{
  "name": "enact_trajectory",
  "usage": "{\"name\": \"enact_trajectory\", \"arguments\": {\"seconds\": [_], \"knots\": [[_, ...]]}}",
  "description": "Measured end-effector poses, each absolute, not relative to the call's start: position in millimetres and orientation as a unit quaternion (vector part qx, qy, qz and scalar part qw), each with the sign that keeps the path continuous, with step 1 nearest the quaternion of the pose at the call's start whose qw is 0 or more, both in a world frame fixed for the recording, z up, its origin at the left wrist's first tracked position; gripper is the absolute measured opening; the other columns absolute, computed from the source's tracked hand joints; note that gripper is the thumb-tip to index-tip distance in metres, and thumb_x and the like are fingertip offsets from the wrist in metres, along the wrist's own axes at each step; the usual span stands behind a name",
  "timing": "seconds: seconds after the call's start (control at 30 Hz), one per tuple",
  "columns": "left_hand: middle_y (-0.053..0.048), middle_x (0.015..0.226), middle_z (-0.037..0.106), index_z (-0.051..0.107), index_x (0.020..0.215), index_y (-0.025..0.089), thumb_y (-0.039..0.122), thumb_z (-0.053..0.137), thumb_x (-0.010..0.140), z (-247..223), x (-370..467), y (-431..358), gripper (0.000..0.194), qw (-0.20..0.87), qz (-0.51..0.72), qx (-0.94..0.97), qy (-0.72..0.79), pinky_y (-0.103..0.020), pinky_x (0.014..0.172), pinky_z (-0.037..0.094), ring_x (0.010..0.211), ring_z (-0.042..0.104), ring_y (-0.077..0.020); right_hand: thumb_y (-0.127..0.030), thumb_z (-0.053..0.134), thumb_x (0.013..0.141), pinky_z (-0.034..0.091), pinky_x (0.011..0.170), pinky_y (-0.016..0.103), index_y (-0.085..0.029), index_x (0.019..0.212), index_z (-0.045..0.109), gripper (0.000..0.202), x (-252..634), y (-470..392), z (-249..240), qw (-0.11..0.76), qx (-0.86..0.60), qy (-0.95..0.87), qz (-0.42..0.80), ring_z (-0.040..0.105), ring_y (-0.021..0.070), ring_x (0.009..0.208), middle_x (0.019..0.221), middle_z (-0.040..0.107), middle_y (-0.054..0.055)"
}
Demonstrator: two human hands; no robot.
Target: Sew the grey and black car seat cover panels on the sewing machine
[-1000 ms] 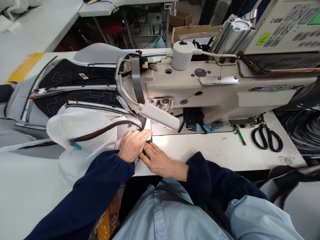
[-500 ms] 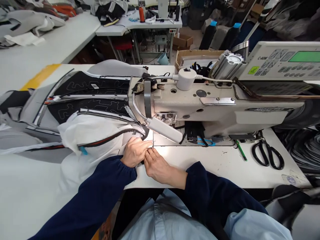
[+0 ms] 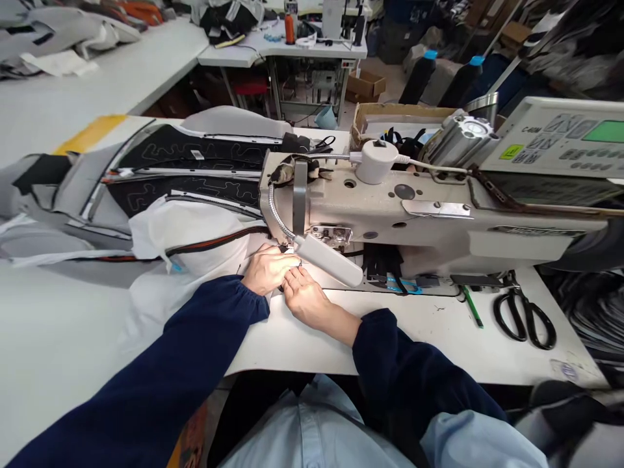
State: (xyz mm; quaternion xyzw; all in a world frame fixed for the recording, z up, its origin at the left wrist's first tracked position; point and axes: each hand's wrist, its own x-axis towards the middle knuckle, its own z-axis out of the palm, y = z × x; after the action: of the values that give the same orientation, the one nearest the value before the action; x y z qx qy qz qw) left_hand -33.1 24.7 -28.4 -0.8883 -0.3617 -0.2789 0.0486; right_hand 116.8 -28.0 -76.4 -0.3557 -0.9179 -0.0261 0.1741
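Note:
A beige sewing machine (image 3: 370, 214) stands across the white table, with a white lamp (image 3: 329, 259) in front of its head. Just left of the needle area, my left hand (image 3: 270, 268) is closed on the edge of the white and grey fabric (image 3: 195, 227), which has a dark zipper-like strip. My right hand (image 3: 306, 298) touches it from the right, fingers bent and pressed together on a small dark piece mostly hidden beneath them. Black quilted panels (image 3: 190, 185) of the same bundle lie behind and to the left.
Black scissors (image 3: 524, 315) and a green pen (image 3: 472, 307) lie on the table at the right. A control panel (image 3: 550, 140) sits above the machine. Behind it is a cardboard box (image 3: 363, 120); black straps (image 3: 383, 261) lie under the arm.
Both hands have moved slightly up toward the machine head, and the fabric edge has moved with them. The whole view has shifted a little.

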Motion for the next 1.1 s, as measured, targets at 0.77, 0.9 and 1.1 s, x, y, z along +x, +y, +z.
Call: {"name": "enact_trajectory", "arguments": {"seconds": [0.77,0.9,1.1], "knots": [[-0.006,0.087,0.071,0.070,0.095,0.017,0.010,0.045,0.087,-22,-41,13,0.028,0.080,-0.215,-0.933,-0.276,-0.032,0.077,0.045,0.089,0.062,-0.0174,-0.020,0.043,0.095,0.051,0.087,0.035,-0.016,0.095,0.064,0.021,157,-31,-51,0.322,-0.384,-0.863,0.069,0.063,0.0191,0.092,0.094,0.068,0.010],[-0.002,0.088,0.073,0.071,0.090,0.018,0.010,0.043,0.090,-24,-42,12,0.028,0.053,-0.274,-0.913,-0.296,-0.030,0.077,0.047,0.081,0.064,-0.0141,-0.014,0.043,0.092,0.048,0.092,0.039,-0.016,0.106,0.061,0.023,153,-15,-57,0.294,-0.400,-0.866,0.062,0.057,0.0238,0.107,0.108,0.062,0.013],[-0.001,0.093,0.074,0.070,0.086,0.018,0.012,0.045,0.091,-32,-43,12,0.027,0.036,-0.287,-0.903,-0.317,-0.030,0.079,0.049,0.081,0.066,-0.0133,-0.003,0.035,0.089,0.049,0.084,0.033,-0.016,0.090,0.060,0.029,147,1,-65,0.301,-0.342,-0.890,0.022,0.056,0.0200,0.090,0.092,0.062,0.010]]}}
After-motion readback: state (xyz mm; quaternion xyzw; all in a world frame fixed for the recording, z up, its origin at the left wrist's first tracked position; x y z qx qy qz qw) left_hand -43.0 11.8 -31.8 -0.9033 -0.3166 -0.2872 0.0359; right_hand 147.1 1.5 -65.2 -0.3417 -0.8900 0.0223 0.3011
